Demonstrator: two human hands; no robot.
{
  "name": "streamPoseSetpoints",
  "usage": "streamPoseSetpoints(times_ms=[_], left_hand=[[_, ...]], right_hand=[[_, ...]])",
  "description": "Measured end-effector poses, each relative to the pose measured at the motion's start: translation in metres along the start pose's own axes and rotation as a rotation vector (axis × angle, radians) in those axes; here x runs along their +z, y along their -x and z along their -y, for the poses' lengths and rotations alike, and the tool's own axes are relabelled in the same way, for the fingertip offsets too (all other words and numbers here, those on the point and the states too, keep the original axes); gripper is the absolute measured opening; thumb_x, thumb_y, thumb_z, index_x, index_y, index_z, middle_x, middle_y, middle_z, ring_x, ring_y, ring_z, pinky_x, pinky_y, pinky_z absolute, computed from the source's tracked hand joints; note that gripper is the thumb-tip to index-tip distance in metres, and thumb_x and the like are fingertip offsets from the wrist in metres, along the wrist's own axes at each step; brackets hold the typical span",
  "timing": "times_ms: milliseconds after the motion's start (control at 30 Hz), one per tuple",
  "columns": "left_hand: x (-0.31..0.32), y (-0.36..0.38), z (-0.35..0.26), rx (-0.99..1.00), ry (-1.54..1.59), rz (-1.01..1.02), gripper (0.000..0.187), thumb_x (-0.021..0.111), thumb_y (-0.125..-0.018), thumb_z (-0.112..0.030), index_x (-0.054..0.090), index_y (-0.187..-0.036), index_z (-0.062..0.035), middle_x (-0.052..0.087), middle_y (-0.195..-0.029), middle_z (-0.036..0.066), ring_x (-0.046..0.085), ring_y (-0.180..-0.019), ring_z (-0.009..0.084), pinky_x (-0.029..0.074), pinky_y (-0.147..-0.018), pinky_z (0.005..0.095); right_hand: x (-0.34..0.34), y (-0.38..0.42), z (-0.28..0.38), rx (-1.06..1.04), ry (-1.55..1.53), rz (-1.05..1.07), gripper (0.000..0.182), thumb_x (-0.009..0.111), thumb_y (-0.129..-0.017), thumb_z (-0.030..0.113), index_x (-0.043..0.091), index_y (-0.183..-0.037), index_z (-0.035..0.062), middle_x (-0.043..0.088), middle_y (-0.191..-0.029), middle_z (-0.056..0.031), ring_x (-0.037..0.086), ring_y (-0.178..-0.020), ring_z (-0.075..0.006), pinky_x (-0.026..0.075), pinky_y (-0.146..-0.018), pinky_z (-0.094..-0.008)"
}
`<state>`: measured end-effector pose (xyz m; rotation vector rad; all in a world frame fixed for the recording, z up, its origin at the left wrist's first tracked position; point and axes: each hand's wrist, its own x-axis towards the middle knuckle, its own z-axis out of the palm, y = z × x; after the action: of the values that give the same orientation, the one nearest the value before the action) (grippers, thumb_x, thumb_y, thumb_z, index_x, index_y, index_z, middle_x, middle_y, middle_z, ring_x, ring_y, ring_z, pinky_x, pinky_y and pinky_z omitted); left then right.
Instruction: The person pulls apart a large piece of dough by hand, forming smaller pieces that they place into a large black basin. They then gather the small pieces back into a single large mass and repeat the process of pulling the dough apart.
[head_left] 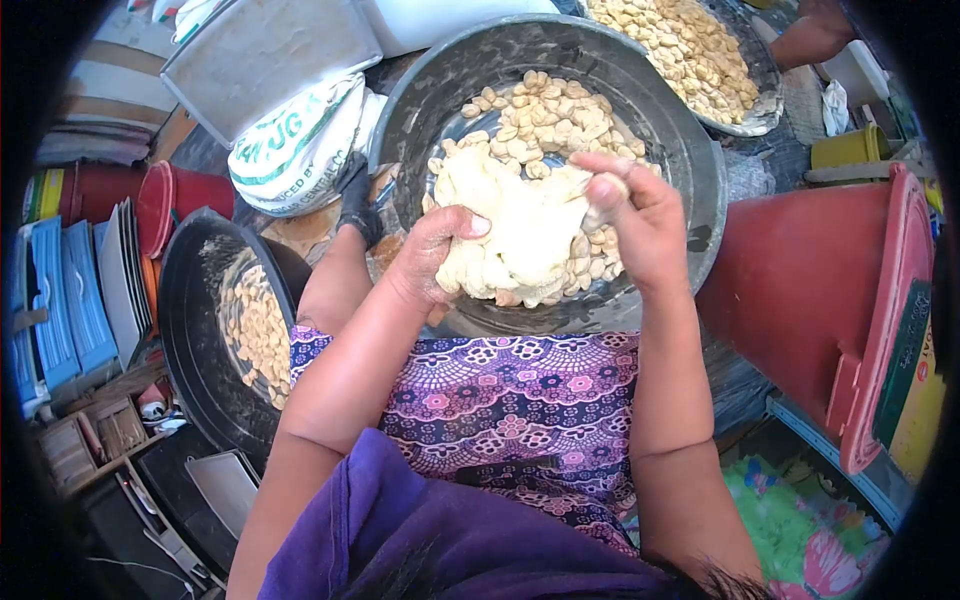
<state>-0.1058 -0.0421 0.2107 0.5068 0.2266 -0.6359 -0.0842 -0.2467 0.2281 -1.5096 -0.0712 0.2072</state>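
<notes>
Likely soft, stretchy dough (pixel 515 235), best cupped beneath; the left hand (pixel 425 255) clamps it at nine o'clock, the right hand (pixel 650 225) pinches at two.

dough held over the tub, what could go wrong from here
The dough looks soft and droops past the left hand, so it might slip or sag. It hangs over the loose pieces in the tub and could stick to them. Those pieces lie heaped against each other, so some may clump. The right hand may pinch off uneven bits.
</notes>
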Motion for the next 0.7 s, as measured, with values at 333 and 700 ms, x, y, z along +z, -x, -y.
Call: streamPoseSetpoints(times_ms=[333, 700], left_hand=[[0.008, -0.005, -0.002, -0.072, 0.016, 0.122, 0.079, 0.055, -0.059, -0.011, 0.028, -0.131, 0.0064, 0.042, -0.126, 0.028, 0.047, -0.114, 0.0386, 0.039, -0.097, 0.0472], [0.001, -0.001, 0.011, -0.053, -0.173, -0.080, 0.069, 0.055, -0.065, -0.010, 0.032, -0.128, 0.0047, 0.050, -0.117, 0.023, 0.055, -0.105, 0.0335, 0.046, -0.090, 0.0438]], right_hand=[[-0.025, -0.012, -0.009, -0.039, -0.482, -0.454, 0.041, 0.043, -0.092, 0.043, 0.055, -0.091, 0.0036, 0.056, -0.066, -0.0063, 0.051, -0.052, -0.0112, 0.036, -0.042, -0.0205], [-0.003, -0.003, 0.000, 0.013, 0.030, 0.196, 0.034, 0.067, -0.073, 0.004, 0.060, -0.106, 0.0070, 0.058, -0.101, -0.0065, 0.054, -0.095, -0.0154, 0.042, -0.084, -0.0251]])
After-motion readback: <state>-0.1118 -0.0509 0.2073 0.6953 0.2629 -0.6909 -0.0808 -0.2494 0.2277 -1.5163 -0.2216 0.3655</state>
